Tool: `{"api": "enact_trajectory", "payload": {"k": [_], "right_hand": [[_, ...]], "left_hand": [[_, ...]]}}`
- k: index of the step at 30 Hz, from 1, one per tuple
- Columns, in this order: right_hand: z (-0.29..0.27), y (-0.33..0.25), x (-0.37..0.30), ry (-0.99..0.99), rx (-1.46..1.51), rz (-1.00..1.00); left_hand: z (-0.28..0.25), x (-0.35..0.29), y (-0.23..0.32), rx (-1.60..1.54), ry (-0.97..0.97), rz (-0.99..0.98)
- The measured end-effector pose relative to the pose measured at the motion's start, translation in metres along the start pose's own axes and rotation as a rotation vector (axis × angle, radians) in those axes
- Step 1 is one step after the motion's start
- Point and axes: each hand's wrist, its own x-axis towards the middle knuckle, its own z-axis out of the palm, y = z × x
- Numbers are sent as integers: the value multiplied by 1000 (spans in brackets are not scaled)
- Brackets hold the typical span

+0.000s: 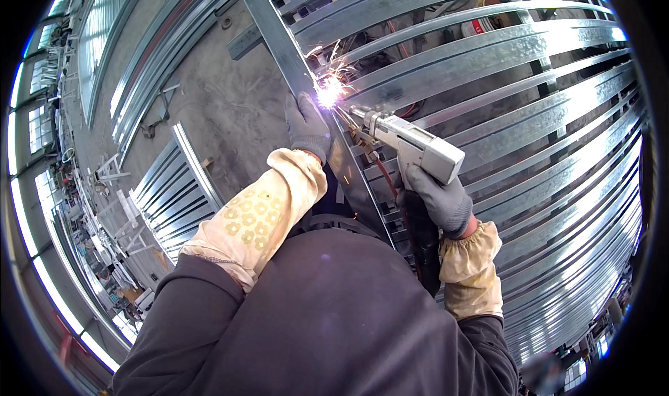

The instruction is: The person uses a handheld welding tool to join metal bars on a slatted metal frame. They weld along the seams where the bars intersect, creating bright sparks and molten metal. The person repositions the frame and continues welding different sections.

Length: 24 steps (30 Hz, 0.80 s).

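Note:
My right hand [442, 202], in a grey glove, is wrapped round the handle of a white, boxy welding gun [424, 147]. The gun's metal nozzle points up and left at a glaring spot with flying sparks [329, 91]. Glare hides the exact joint there. My left hand [308, 123], also gloved in grey, holds the edge of a long galvanized steel beam [279, 37], just left of the sparks. A dark hose [421, 246] hangs down from the gun beside my right wrist. Pale protective sleeves [254, 218] cover both my forearms.
Rows of parallel steel slats [516, 103] make up a large frame on the right. Long metal profiles [150, 61] lie on the concrete floor [223, 82] at the left. A smaller slatted panel [174, 194] is nearer on that side. Cables and a round reel [481, 23] show beneath the slats.

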Motion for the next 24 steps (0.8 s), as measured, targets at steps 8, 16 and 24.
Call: {"api": "enact_trajectory", "payload": {"k": [8,16,24], "right_hand": [[0,1,-3,0,6,-14],[1,3,-7,28,-1,-23],[-1,2,-12,-11,-76,6]], "left_hand": [[2,-1,3,3,39,-5],[0,2,0,-108,-24,28],[-2,0,4,7,-50,-38]]}}
